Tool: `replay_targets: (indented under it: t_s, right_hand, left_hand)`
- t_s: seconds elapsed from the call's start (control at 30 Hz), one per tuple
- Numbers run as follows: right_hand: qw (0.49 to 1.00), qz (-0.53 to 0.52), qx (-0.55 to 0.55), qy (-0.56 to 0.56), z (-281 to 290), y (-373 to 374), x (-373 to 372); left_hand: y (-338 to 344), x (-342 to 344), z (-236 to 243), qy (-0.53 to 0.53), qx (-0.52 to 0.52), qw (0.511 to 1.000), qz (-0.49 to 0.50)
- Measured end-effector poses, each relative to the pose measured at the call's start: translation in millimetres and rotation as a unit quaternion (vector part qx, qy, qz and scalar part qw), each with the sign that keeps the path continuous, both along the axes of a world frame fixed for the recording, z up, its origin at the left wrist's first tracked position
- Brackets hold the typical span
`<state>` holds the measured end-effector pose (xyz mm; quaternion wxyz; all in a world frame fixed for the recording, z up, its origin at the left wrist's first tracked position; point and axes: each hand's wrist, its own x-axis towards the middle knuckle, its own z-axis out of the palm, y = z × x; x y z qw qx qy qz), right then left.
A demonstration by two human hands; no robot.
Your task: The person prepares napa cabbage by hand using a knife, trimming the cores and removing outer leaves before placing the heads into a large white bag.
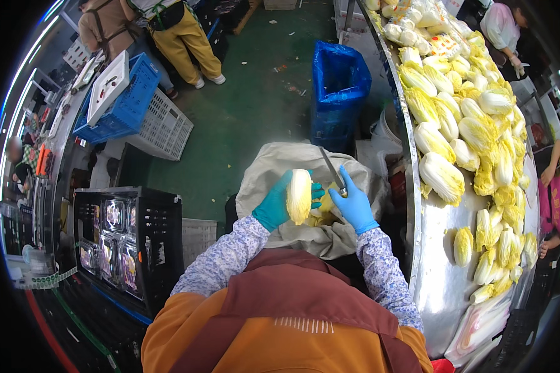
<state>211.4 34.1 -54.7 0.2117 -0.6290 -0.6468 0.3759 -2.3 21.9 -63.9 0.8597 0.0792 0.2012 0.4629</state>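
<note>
A small napa cabbage [299, 198], white at one end and yellow at the other, is held upright in my left hand [272, 202], which wears a green glove. The fingers wrap behind it. My right hand [353, 202], in a blue glove, grips a knife [331, 166] whose blade points up and to the left, apart from the cabbage. Below both hands, a large pale woven sack [270, 163] gapes, with yellow cabbage leaves [320, 216] inside it.
On my right, a metal table [438, 283] bears a heap of napa cabbages [442, 177] and plastic bags [479, 326]. A blue-lined bin [336, 93] stands ahead. To the left are a black crate [157, 239] of clear packs and a blue crate [144, 93] on a white one. Other people stand around.
</note>
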Motion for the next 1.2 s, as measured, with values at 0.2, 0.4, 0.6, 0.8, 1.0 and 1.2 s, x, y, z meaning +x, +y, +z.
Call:
replay_targets:
  t_s: [0.2, 0.4, 0.6, 0.8, 1.0, 1.2]
  right_hand:
    - [0.986, -0.031, 0.085, 0.140, 16.1, -26.4, -30.3]
    - [0.974, -0.019, -0.046, 0.220, 13.4, -23.2, -24.2]
    - [0.972, 0.002, -0.014, 0.234, 11.7, -23.4, -14.1]
    - [0.989, -0.029, 0.019, 0.142, -7.7, -21.8, -6.1]
    - [0.926, -0.010, -0.159, 0.344, 37.7, -24.2, -32.1]
    - [0.956, 0.024, -0.084, 0.279, 34.2, -25.9, -26.1]
  left_hand:
    - [-0.5, 13.9, -23.7, 0.079, 0.007, 0.995, 0.058]
    - [-9.4, 28.4, -6.8, 0.272, 0.150, 0.947, 0.082]
    - [-0.4, 3.9, 17.6, 0.283, 0.168, 0.944, 0.009]
    - [0.8, -9.7, 10.0, -0.007, 0.027, 0.999, -0.018]
    - [-0.8, 9.7, -3.8, -0.111, 0.047, 0.992, -0.035]
    - [5.8, 6.5, 23.9, 0.213, 0.145, 0.960, -0.110]
